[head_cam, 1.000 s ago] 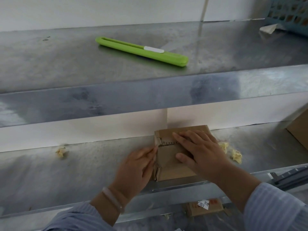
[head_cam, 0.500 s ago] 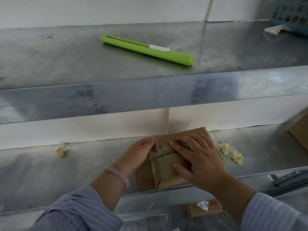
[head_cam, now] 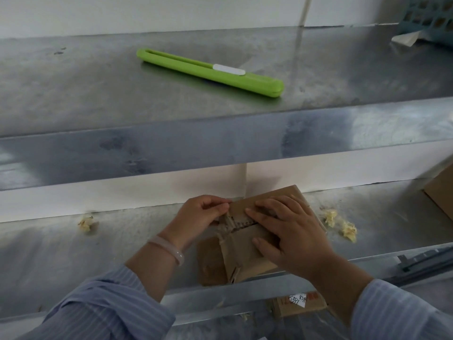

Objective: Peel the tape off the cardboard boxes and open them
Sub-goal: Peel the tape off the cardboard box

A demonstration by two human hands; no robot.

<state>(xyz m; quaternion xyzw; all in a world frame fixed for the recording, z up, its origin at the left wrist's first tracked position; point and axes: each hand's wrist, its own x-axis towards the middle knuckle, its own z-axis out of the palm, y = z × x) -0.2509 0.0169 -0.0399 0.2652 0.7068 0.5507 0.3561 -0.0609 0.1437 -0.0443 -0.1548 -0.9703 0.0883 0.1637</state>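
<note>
Only one scrap of writing can be read. Below the cardboard box (head_cam: 245, 256) and a little to its right, a second, lower box (head_cam: 282, 307) carries a white paper slip (head_cam: 297, 300) on its top face. Handwritten dark digits on the slip read "5391". A second handwritten group beside them begins "83" and then blurs. Red print (head_cam: 313, 296) just right of the slip is too blurred to read.

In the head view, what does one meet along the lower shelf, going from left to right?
A crumpled yellowish scrap → left hand → small cardboard box → two more crumpled scraps → larger cardboard box at the right edge.
</note>
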